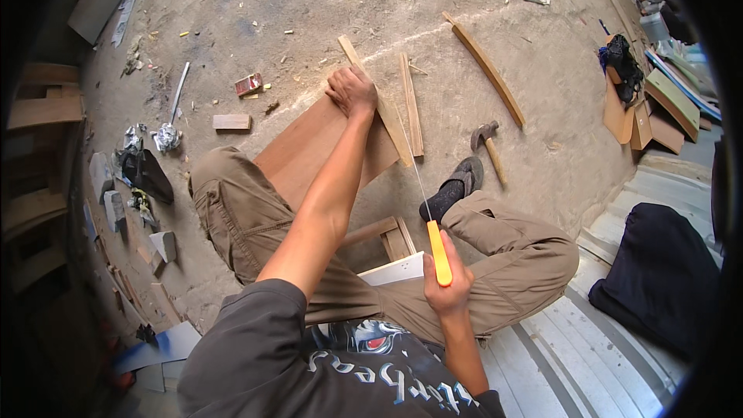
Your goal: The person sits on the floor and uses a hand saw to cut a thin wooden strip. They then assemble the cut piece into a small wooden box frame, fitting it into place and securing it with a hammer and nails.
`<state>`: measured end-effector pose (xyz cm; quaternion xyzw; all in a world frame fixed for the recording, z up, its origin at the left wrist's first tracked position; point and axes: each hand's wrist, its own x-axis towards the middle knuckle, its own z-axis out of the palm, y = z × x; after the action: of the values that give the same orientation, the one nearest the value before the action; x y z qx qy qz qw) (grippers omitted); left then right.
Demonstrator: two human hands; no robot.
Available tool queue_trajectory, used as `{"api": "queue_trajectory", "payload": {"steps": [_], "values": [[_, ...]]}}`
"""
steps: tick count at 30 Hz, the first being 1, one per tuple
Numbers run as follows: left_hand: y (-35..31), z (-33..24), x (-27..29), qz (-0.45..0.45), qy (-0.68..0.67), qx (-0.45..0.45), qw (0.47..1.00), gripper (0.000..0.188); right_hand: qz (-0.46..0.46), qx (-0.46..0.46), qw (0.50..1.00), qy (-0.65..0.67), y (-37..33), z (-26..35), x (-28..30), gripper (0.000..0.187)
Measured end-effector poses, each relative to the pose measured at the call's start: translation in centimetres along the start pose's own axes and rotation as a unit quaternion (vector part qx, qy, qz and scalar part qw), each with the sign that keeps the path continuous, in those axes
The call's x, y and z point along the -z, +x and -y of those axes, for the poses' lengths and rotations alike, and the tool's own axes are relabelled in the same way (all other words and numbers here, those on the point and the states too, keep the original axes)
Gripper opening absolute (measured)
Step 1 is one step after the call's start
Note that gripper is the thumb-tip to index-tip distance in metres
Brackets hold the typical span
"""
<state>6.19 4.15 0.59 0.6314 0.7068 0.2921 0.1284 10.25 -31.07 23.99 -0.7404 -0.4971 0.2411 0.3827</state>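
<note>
My left hand [350, 90] presses flat on a long wooden strip [377, 102] that lies across a brown plywood board [309, 147] in front of my knees. My right hand [446, 282] grips the yellow handle of a thin hand saw [439, 251]. Its narrow blade runs forward and up toward the strip near my left hand. A second short wooden strip [411, 104] lies just right of the first one. I sit low with both knees bent, and one dark sandal [457, 186] rests by the board.
A hammer [488, 147] lies on the dirt floor right of the strips, with a curved wooden slat [486, 68] beyond it. A small wood block [231, 121] and scraps lie at left. A dark bag [658, 279] sits on pale boards at right.
</note>
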Motion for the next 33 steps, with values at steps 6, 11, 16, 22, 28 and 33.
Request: {"api": "queue_trajectory", "payload": {"steps": [6, 11, 16, 22, 28, 33], "values": [[0.1, -0.9, 0.5, 0.054, -0.007, 0.041, 0.998, 0.042, 0.039, -0.024, 0.999, 0.001, -0.2, 0.9, 1.9, 0.050], [0.2, -0.3, -0.6, 0.004, 0.061, 0.019, 0.998, 0.037, 0.058, -0.035, 0.998, 0.002, 0.3, 1.6, 2.5, 0.049], [0.3, -0.6, -0.5, 0.029, 0.056, 0.033, 0.997, 0.040, 0.057, -0.065, 0.996, 0.000, 1.1, 2.4, 2.8, 0.049], [0.8, -0.3, 0.7, 0.071, 0.037, 0.051, 0.996, 0.040, 0.079, -0.053, 0.995, 0.011, 3.2, 2.8, 3.9, 0.049], [4.1, -0.4, 3.4, 0.094, -0.042, 0.138, 0.985, 0.051, 0.109, -0.004, 0.994, -0.019, 2.9, 1.2, 4.3, 0.047], [5.0, -0.9, 1.8, 0.125, -0.012, 0.189, 0.974, 0.062, 0.109, 0.008, 0.993, -0.050, 2.5, 1.4, 4.0, 0.049]]}}
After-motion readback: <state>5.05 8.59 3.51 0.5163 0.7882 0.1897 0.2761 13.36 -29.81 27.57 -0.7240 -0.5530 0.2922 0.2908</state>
